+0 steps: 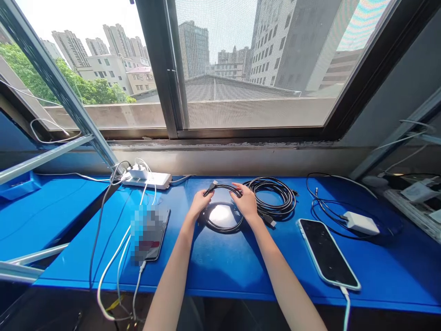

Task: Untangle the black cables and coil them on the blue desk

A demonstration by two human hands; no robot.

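A black cable point(224, 229) lies in a round coil on the blue table, its upper side raised between my two hands. My left hand point(200, 202) is closed on the cable near one end, and a plug with a metal tip point(211, 187) sticks out above the fingers. Over at the coil's upper right, my right hand point(245, 200) grips the loop between thumb and fingers. Just beyond it rests a bigger coil of black cable point(275, 212), with a connector point(268, 220) at its near side close to my right wrist.
On the left, a phone point(160, 239) is plugged into a white cable, behind it a white power strip point(161, 180). A second phone point(329, 253) lies on the right, near a white adapter point(361, 223) with black cords. Metal frame bars point(74, 101) and a window border the blue table point(227, 276).
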